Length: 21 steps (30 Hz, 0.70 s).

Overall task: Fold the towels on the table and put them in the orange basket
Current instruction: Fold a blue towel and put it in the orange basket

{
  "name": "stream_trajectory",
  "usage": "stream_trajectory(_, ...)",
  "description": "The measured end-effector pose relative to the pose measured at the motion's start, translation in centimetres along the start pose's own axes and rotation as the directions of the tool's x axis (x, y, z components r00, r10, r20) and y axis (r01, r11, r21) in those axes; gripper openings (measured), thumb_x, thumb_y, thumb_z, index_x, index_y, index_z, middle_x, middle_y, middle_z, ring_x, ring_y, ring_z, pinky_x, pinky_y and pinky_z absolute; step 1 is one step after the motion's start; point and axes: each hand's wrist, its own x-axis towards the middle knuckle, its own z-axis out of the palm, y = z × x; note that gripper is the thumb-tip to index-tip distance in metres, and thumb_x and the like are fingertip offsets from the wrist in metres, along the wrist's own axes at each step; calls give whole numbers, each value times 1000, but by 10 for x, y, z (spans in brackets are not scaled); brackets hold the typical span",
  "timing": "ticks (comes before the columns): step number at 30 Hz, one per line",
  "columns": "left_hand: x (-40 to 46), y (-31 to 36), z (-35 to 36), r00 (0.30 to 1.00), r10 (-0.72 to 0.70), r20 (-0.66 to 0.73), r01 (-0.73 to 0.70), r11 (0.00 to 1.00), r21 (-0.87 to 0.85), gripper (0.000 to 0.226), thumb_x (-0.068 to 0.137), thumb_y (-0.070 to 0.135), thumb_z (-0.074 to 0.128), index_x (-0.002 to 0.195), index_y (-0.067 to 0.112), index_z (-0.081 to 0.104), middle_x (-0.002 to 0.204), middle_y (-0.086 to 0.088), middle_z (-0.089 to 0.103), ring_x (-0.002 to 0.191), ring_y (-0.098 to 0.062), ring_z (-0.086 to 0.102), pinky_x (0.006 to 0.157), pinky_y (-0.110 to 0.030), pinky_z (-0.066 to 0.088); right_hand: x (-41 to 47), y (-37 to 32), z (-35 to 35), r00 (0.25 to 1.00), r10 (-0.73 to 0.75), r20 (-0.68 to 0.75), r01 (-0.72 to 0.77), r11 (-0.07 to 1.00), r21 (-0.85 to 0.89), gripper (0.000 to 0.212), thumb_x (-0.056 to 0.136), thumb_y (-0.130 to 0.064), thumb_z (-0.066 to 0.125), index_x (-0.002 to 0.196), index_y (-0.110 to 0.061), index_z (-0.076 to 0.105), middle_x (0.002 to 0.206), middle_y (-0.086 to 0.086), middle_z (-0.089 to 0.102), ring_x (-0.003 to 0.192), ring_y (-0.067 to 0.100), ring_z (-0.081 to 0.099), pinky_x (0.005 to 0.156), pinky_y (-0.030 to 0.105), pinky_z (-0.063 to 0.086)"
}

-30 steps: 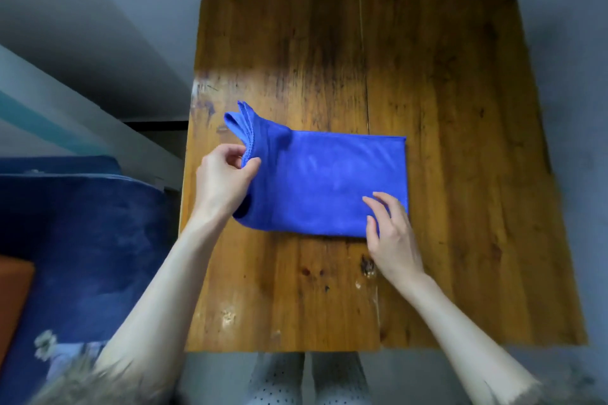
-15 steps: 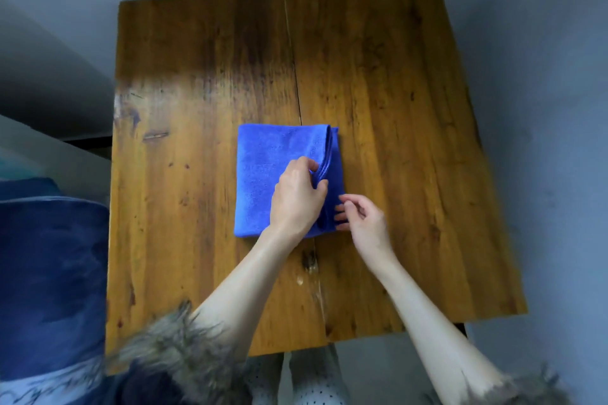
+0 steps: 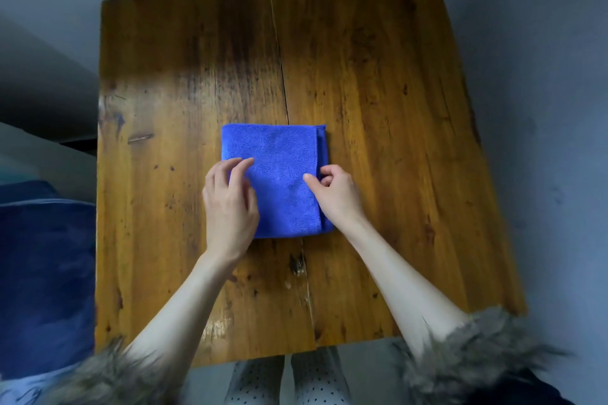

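Observation:
A blue towel [image 3: 279, 174] lies folded into a near square in the middle of the wooden table [image 3: 378, 76], its stacked edges showing along the right side. My left hand [image 3: 230, 207] rests over the towel's near-left corner with its fingers loosely bent on the cloth. My right hand [image 3: 335, 194] is at the right edge, thumb on top and fingers curled against the layered edge, pinching it. The orange basket is not in view.
A dark blue upholstered seat [image 3: 42, 273] stands against the table's left side. Grey floor surrounds the table at the back and right. Fur-trimmed sleeves and dotted trousers show at the bottom edge.
The towel's left half was folded over to the right, making a smaller square. My left hand has since gone back to the left side, and my right hand has taken the right edge.

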Motion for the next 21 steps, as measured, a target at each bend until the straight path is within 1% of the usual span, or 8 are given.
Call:
stream_trajectory(3, -6, -13, 6, 997, 37, 69, -40, 998, 41, 44, 92, 21, 35, 130, 7, 50, 137, -18, 44, 132, -37, 33, 108, -47, 29, 7, -2, 4, 1000, 12, 3, -12, 995, -96, 22, 97, -27, 46, 111, -12, 51, 104, 2, 58, 97, 23, 57, 81, 38, 48)
stream_trajectory(5, -8, -13, 9, 993, 56, 107, -63, 996, 66, 46, 93, 27, 35, 133, 8, 48, 143, -19, 39, 136, -37, 28, 110, -50, 27, 7, 1, 3, 1000, 10, 11, -9, 994, -108, 19, 98, -26, 40, 113, -14, 46, 107, 4, 56, 95, 24, 56, 77, 39, 46)
stream_trajectory(8, -12, -9, 13, 981, 84, 176, -109, 985, 137, 48, 94, 31, 33, 136, 11, 45, 148, -18, 32, 139, -37, 22, 111, -54, 20, 9, 4, 0, 999, -11, 34, 13, 999, -52, 13, 99, -25, 38, 108, -17, 43, 99, 1, 54, 84, 20, 54, 66, 35, 41)
stream_trajectory(12, -17, -7, 22, 959, 96, 268, -159, 961, 224, 53, 95, 38, 28, 143, 17, 35, 154, -14, 22, 144, -32, 11, 114, -53, 9, 12, 2, -6, 999, 16, 42, -18, 998, 52, 9, 100, -21, 36, 102, -15, 43, 84, -5, 49, 68, 11, 47, 57, 27, 36)
stream_trajectory(17, -19, -14, 34, 941, 96, 325, -220, 903, 369, 57, 95, 46, 26, 146, 22, 28, 155, -14, 21, 144, -32, 11, 114, -52, 7, 18, 8, -7, 998, 64, 16, -63, 997, -33, 10, 95, -21, 47, 103, -14, 48, 94, -2, 52, 86, 17, 53, 68, 29, 44)
stream_trajectory(19, -18, -14, 34, 940, 98, 328, -225, 899, 376, 57, 95, 46, 25, 146, 21, 27, 155, -14, 21, 144, -33, 11, 113, -52, 6, 17, 7, -6, 997, 74, -26, -76, 995, -67, 19, 93, -24, 51, 109, -14, 50, 104, 1, 54, 97, 20, 56, 80, 34, 48)
stream_trajectory(20, -18, -13, 33, 939, 94, 330, -219, 906, 363, 57, 95, 46, 24, 146, 21, 27, 155, -14, 20, 144, -33, 10, 113, -52, 5, 13, 6, -5, 995, 30, -94, -40, 993, -110, 26, 93, -25, 53, 115, -13, 49, 112, 4, 53, 103, 22, 54, 86, 34, 47)
stream_trajectory(21, -17, -12, 31, 940, 91, 329, -208, 918, 339, 56, 95, 44, 24, 146, 21, 28, 155, -13, 19, 144, -32, 9, 114, -52, 4, 8, 5, -4, 979, -85, -186, 50, 981, -187, 31, 93, -23, 53, 121, -11, 49, 119, 7, 51, 108, 23, 52, 88, 33, 45)
